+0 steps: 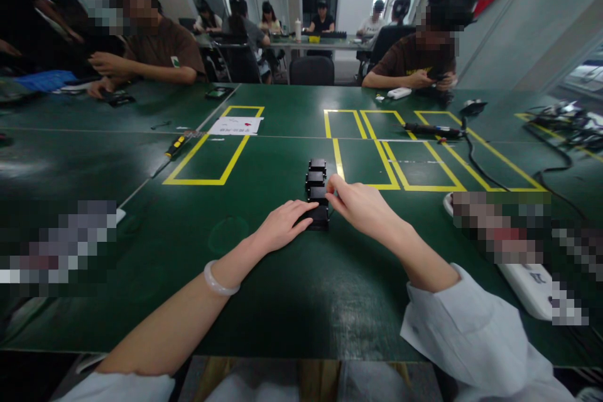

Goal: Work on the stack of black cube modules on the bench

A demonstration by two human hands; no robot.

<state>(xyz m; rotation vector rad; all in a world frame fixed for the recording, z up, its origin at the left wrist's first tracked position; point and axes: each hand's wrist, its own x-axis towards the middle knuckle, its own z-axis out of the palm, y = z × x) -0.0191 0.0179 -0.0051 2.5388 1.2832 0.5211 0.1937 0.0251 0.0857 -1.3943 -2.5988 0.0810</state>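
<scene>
So there's a big green table (292,308), and the black blocks (316,179) sit on it in a short row, about midway between its left and right edges. The row runs away from the near edge, and I count four of them.

The left hand (286,226) comes in over the near edge and lies across the nearest block (321,218), fingers stretched out flat on it, thumb a bit apart. There's a pale bracelet (219,279) on that wrist. The right hand (362,204) is right up against the row, on the side facing the right edge, thumb and fingertips pressed together. Can't tell if there's anything in that pinch, the fingers hide it.

Beyond the blocks, yellow tape (195,183) marks out boxes, with a paper (237,125) over one on the left. A screwdriver (176,147) lies just beside that box. Toward the right edge there's a black tool (433,130) with a cord (475,166), then a heap of cables (563,119). A white strip (525,292) sits near the near right corner, partly pixelated.

Two people in brown shirts sit along the far edge, one person (162,50) toward the left corner, another person (412,59) toward the right.
</scene>
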